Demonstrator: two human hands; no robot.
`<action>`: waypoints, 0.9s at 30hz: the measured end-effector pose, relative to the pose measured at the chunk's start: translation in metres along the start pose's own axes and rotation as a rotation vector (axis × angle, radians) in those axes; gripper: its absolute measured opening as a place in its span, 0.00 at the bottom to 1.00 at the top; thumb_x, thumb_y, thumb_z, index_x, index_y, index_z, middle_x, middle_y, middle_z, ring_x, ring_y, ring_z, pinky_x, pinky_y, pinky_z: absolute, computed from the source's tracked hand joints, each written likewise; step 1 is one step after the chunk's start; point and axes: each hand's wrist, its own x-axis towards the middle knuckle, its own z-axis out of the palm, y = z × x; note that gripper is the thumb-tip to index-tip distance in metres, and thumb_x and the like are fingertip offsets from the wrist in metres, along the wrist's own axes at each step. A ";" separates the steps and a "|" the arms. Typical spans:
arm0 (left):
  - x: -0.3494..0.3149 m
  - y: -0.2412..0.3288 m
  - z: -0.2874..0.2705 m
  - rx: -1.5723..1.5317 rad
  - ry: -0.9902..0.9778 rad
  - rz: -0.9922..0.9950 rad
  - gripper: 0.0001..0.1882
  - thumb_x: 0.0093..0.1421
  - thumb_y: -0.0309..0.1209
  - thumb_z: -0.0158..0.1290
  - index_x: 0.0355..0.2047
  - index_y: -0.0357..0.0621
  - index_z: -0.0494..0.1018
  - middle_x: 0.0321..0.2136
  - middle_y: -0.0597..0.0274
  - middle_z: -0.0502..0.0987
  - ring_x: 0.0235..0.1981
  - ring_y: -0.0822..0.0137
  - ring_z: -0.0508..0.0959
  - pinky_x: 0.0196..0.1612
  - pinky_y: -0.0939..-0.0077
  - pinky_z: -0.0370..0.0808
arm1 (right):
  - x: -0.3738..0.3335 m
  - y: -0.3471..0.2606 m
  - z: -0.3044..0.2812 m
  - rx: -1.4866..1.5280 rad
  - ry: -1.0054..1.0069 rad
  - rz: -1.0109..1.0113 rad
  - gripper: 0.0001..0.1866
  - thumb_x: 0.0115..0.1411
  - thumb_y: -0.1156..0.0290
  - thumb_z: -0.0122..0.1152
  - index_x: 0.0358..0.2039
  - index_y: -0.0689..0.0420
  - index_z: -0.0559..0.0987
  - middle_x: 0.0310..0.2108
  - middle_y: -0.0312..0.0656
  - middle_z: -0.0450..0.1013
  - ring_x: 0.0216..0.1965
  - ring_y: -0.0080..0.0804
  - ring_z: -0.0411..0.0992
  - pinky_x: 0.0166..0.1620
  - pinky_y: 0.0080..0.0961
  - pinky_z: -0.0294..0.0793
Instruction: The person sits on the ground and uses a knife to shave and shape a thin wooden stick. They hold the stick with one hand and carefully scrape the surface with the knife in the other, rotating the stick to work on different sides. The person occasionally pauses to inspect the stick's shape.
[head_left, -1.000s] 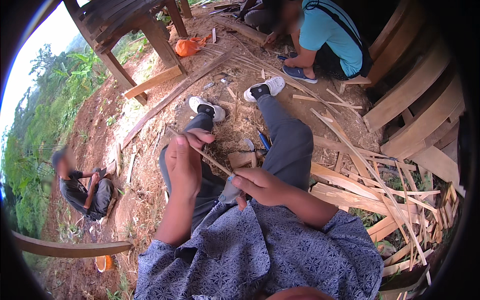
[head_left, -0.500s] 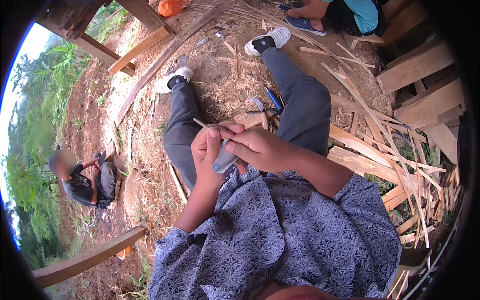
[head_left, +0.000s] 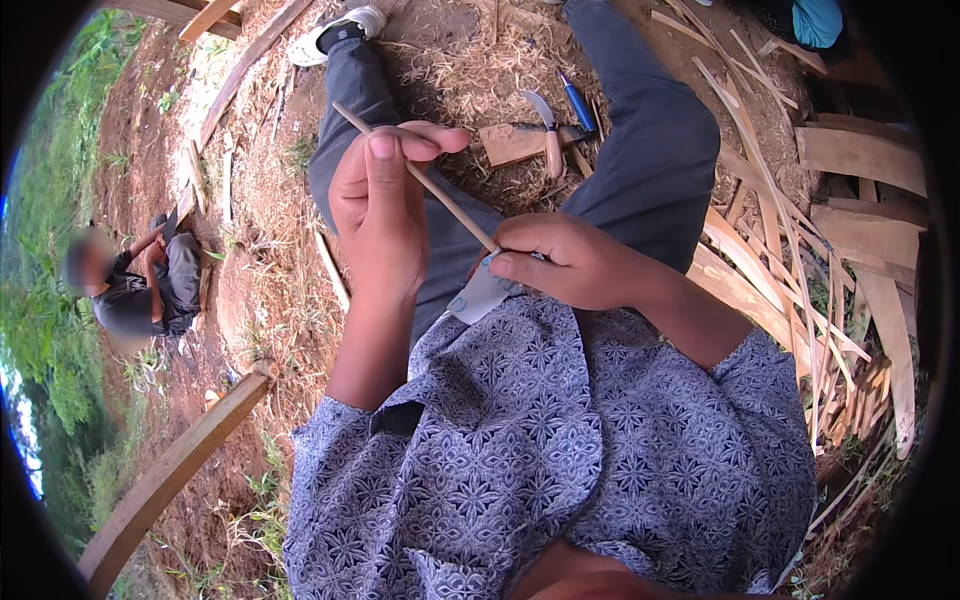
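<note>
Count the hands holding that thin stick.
2: the left hand, pinching the thin stick toward its far end, and the right hand, at its near end.

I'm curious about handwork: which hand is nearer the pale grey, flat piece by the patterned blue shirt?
Right. The right hand is at the upper right edge of the pale grey, flat piece; the left hand is farther up and left, on the thin, tan wooden stick.

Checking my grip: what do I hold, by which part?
A thin stick: left hand near its upper end, right hand on its lower part. Whether the grey piece is held is unclear.
</note>
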 end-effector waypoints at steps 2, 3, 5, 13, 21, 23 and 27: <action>-0.001 -0.003 0.004 -0.057 0.063 -0.018 0.17 0.74 0.39 0.41 0.35 0.40 0.72 0.38 0.49 0.80 0.42 0.58 0.79 0.54 0.57 0.72 | -0.003 -0.008 -0.005 0.025 0.020 0.111 0.15 0.68 0.63 0.56 0.36 0.64 0.78 0.23 0.40 0.69 0.27 0.23 0.67 0.33 0.27 0.67; -0.001 -0.006 0.006 -0.075 0.066 -0.018 0.17 0.74 0.40 0.41 0.35 0.40 0.72 0.38 0.49 0.80 0.42 0.59 0.79 0.53 0.58 0.72 | -0.004 -0.010 -0.007 0.021 0.035 0.113 0.15 0.69 0.63 0.54 0.35 0.64 0.78 0.24 0.38 0.70 0.28 0.22 0.68 0.33 0.27 0.67; -0.002 -0.012 0.010 -0.114 0.067 -0.020 0.17 0.74 0.40 0.41 0.35 0.40 0.72 0.38 0.49 0.80 0.42 0.59 0.79 0.52 0.59 0.73 | -0.007 -0.014 -0.009 0.013 0.069 0.119 0.16 0.71 0.63 0.52 0.34 0.64 0.77 0.26 0.35 0.72 0.29 0.19 0.69 0.34 0.26 0.68; 0.013 0.018 0.004 -0.094 0.019 0.107 0.19 0.74 0.36 0.41 0.34 0.36 0.75 0.36 0.46 0.82 0.42 0.58 0.82 0.53 0.63 0.74 | -0.015 -0.028 -0.009 -0.126 0.178 0.029 0.18 0.69 0.61 0.55 0.30 0.63 0.77 0.19 0.40 0.69 0.22 0.22 0.66 0.27 0.26 0.64; -0.002 0.011 0.024 0.027 -0.078 0.013 0.16 0.73 0.38 0.43 0.35 0.41 0.74 0.38 0.50 0.82 0.43 0.59 0.80 0.54 0.58 0.72 | -0.002 -0.043 -0.014 -0.091 0.220 0.059 0.19 0.69 0.59 0.54 0.29 0.63 0.75 0.19 0.42 0.68 0.22 0.25 0.67 0.28 0.29 0.65; 0.015 0.032 -0.004 -0.098 0.084 0.108 0.16 0.73 0.40 0.43 0.35 0.44 0.74 0.38 0.51 0.82 0.45 0.56 0.80 0.57 0.50 0.70 | -0.014 -0.033 -0.013 -0.152 0.148 0.041 0.17 0.69 0.62 0.54 0.28 0.63 0.74 0.20 0.40 0.66 0.23 0.25 0.65 0.29 0.28 0.64; -0.003 0.008 0.028 -0.078 -0.108 0.015 0.18 0.74 0.38 0.41 0.35 0.37 0.73 0.37 0.48 0.81 0.41 0.60 0.80 0.51 0.68 0.73 | -0.007 -0.036 -0.013 -0.164 0.151 0.004 0.17 0.70 0.60 0.53 0.34 0.62 0.78 0.19 0.42 0.68 0.23 0.29 0.68 0.29 0.31 0.66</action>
